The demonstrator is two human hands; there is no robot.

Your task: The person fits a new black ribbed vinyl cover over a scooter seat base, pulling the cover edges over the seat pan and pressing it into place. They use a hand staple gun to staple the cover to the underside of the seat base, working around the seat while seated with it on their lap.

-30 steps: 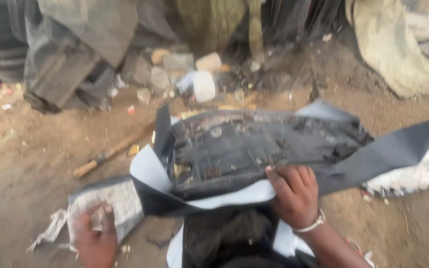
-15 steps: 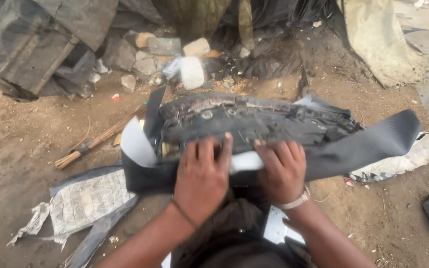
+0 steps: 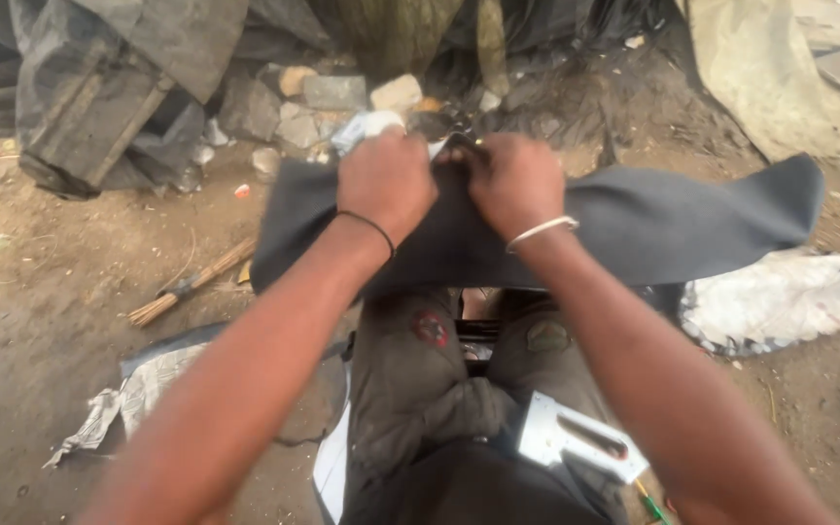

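Head view is showing me both fists working side by side at the far edge of a dark grey sheet (image 3: 634,219). The fingers of my left hand (image 3: 386,180) are curling under and pinching the sheet's top edge, knuckles up; the fingers of my right hand (image 3: 515,180) are doing the same just beside it, the two hands nearly touching. The fingertips themselves are tucked out of sight under the fold.

The sheet is draping over my knees, between me and a heap of stones (image 3: 342,97), sagging away to both sides with a long tail running out to the right. I am judging it soft but thick, like rubberised fabric or leatherette: it is bending without creasing sharply, so it should be light, floppy and not fragile, though maybe a little slick. Gripping along the edge, as I am doing now, looks the surest hold.

A metal staple gun (image 3: 576,442) is lying in my lap. A stick broom (image 3: 192,284) is resting on the dirt to the left, crumpled newspaper (image 3: 138,394) near it.
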